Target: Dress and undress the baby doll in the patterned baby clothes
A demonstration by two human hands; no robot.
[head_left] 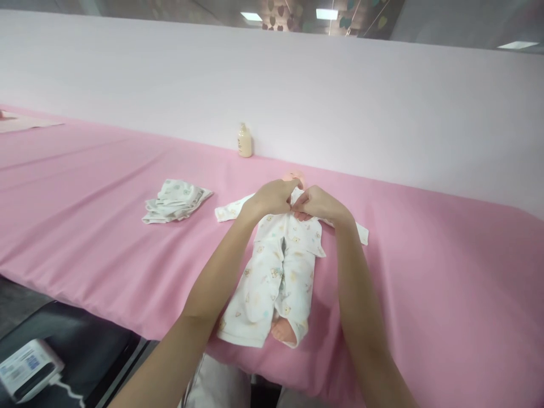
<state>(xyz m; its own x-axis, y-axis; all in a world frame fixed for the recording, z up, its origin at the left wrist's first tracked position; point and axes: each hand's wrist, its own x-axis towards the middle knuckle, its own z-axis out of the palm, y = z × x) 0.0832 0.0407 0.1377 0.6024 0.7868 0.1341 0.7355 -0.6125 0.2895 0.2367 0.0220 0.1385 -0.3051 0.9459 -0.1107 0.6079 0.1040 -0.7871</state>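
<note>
Nearest to me, a bare foot of the doll [284,330] shows from the trouser end, close to the edge of the pink cover [425,294]. The doll lies in printed clothes [297,277], sleeves spread. At the neck, my left hand [276,196] and my right hand [321,204] almost meet; the fingers of both are bent, tips closed in a pinch on the white cloth. Farther left lies folded cloth [176,201]; by the wall [382,113] stands a pump bottle [245,141].
</note>
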